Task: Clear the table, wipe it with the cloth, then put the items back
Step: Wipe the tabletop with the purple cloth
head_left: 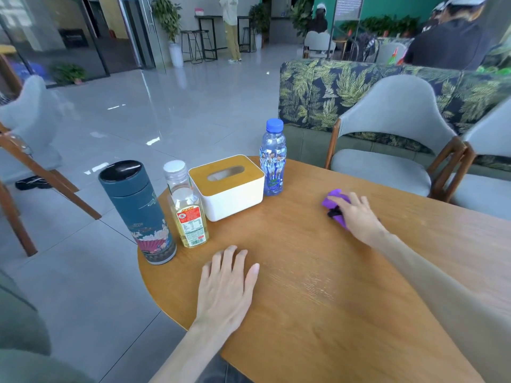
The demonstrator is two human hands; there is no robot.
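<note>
On the wooden table (pixel 318 286) my right hand (pixel 356 212) presses down on a purple cloth (pixel 336 199) at the right middle and grips it. My left hand (pixel 226 286) lies flat on the tabletop near the front edge, fingers spread, holding nothing. Along the table's left edge stand a dark teal flask (pixel 138 214), a small oil bottle with a red label (pixel 186 207), a white tissue box with a wooden lid (pixel 228 186) and a water bottle with a blue cap (pixel 272 158).
Two grey chairs (pixel 387 150) stand at the table's far right side, with a leaf-patterned sofa (pixel 331 87) behind them. Another chair (pixel 25 150) is on the left. People stand and sit far back in the room.
</note>
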